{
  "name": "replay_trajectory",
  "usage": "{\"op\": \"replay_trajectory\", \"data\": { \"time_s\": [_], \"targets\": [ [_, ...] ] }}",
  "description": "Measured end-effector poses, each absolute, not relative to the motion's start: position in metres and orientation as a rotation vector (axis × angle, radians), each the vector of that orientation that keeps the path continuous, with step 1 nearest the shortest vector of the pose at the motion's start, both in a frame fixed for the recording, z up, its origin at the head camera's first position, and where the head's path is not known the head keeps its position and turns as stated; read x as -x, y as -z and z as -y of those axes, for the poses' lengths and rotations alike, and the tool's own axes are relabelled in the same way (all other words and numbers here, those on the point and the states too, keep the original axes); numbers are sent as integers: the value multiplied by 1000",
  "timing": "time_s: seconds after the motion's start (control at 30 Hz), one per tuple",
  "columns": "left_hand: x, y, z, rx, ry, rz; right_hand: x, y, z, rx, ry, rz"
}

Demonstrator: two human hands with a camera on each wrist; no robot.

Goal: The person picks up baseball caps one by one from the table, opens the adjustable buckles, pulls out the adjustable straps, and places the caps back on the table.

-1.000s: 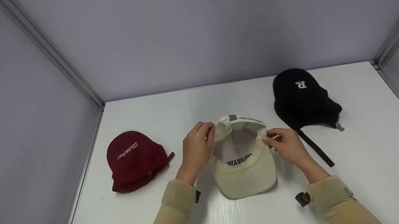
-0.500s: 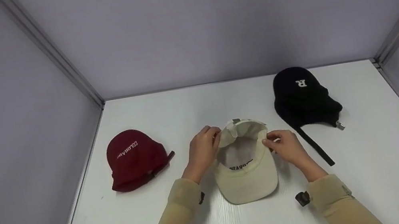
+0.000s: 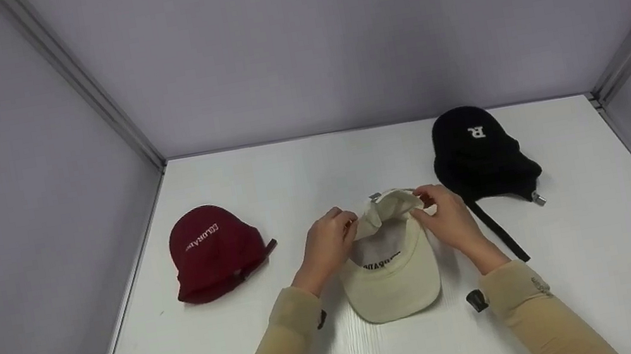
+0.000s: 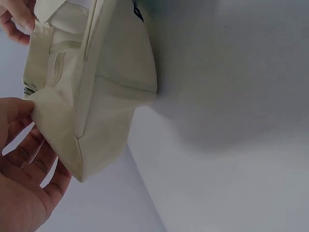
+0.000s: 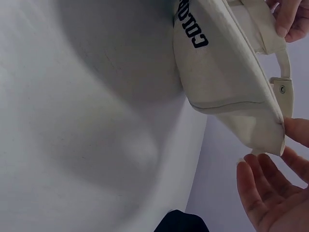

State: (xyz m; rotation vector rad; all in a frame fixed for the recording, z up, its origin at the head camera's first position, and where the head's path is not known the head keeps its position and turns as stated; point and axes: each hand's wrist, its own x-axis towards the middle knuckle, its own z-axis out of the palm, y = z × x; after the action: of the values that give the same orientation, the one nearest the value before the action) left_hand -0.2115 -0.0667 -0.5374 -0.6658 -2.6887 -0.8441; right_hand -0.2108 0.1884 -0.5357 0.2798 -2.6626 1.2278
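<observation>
A cream baseball cap (image 3: pixel 394 292) with dark COLORADO lettering is held over the table, its inside facing up and its brim toward me. My left hand (image 3: pixel 329 242) pinches the cap's left edge between thumb and fingers; the left wrist view shows this hand (image 4: pixel 29 169) at a corner of the cream cloth. On the other side my right hand (image 3: pixel 447 216) pinches the right edge near the back. In the right wrist view, thumb and forefinger of this hand (image 5: pixel 275 188) meet at the cap's rim, close to the back strap (image 5: pixel 283 96).
A dark red cap (image 3: pixel 214 255) lies on the white table (image 3: pixel 263 173) at the left. At the back right lies a black cap (image 3: pixel 475 156) with a white R, its loose strap (image 3: pixel 499 233) trailing toward me. Grey walls (image 3: pixel 293 46) enclose the table.
The cream cap has come slightly toward me, its back part folding inward. My left hand has shifted right and nearer; my right hand has moved up along the rim toward the back.
</observation>
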Motion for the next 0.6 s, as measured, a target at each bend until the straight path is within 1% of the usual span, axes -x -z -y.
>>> {"op": "replay_trajectory", "data": {
  "time_s": [0.13,0.3,0.6],
  "targets": [
    [211,540,65,704,822,2682,218,533,-186,-318,-1159,2650],
    [210,542,63,750,816,2664,225,530,-184,-375,-1192,2641],
    [205,543,59,784,776,2694,229,530,-178,-450,-1101,2656]
  ]
}}
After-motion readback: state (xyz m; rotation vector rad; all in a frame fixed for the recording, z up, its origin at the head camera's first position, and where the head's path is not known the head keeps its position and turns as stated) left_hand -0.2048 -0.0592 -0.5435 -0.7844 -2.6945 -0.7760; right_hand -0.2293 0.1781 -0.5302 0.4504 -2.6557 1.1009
